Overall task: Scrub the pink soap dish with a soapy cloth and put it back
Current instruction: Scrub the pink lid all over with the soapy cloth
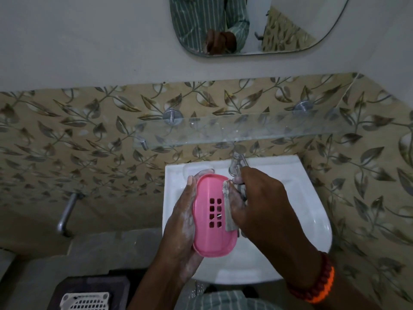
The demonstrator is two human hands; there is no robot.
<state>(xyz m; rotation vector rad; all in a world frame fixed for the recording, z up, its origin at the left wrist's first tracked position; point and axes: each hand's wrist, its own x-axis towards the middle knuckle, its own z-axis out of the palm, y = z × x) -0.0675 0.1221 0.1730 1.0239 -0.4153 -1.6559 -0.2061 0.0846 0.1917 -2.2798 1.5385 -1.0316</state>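
The pink soap dish (213, 217), an oval tray with a block of square drain holes in its middle, is held over the white basin (312, 211). My left hand (183, 222), covered in lather, grips it from the left with fingertips curled over its far end. My right hand (261, 204) presses a greyish soapy cloth (228, 204) against the dish's right rim. The cloth is mostly hidden under my fingers.
A chrome tap (237, 163) rises at the back of the basin, close to my right knuckles. A glass shelf (245, 128) on metal pegs spans the leaf-patterned tiles above. A mirror (257, 23) hangs higher. A metal pipe (67, 211) juts from the left wall.
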